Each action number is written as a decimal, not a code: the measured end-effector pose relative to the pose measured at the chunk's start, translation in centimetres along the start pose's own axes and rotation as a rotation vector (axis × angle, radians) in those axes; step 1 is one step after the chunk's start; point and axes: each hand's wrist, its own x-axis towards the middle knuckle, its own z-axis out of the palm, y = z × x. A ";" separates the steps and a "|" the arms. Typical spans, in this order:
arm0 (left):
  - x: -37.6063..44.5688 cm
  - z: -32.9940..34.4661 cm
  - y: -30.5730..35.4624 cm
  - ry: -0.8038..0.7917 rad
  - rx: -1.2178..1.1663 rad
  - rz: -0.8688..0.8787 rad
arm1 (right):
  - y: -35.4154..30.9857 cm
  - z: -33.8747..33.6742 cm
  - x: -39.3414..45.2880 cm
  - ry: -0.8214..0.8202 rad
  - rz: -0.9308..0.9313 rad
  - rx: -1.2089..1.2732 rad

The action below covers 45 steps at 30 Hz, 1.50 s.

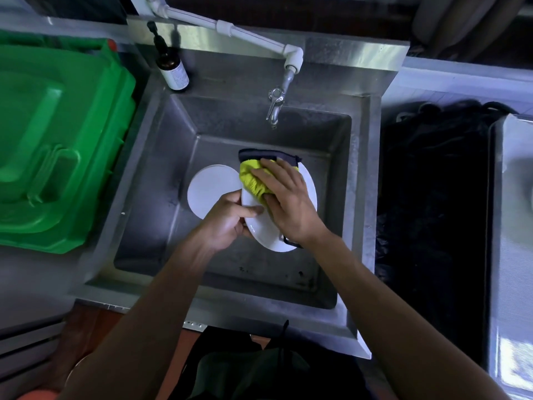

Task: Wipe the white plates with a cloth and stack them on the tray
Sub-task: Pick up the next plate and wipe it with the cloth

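Observation:
Over the steel sink I hold a white plate (261,226) tilted. My left hand (227,219) grips its left rim, thumb lying on the plate's face. My right hand (284,197) presses a yellow cloth with a dark border (253,180) onto the plate, fingers spread and bent over the bunched cloth. A second white plate (209,189) lies in the sink basin just left of the held one, partly hidden by my left hand. A steel tray (516,197) shows at the far right edge.
The sink (161,174) has a tap (275,106) at the back fed by a white pipe. A brown pump bottle (173,67) stands on the back left corner. A green plastic crate (54,140) sits to the left. Dark material (432,183) lies to the right.

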 end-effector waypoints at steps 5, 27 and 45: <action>-0.1 0.4 -0.4 0.051 -0.071 0.022 | -0.1 0.4 -1.5 -0.047 -0.044 0.043; -0.5 1.3 -0.7 0.069 -0.145 0.080 | 4.0 -0.3 -0.2 0.124 0.347 0.126; 0.7 2.4 -0.8 0.184 -0.391 0.088 | 0.7 2.1 -3.5 0.133 0.244 0.142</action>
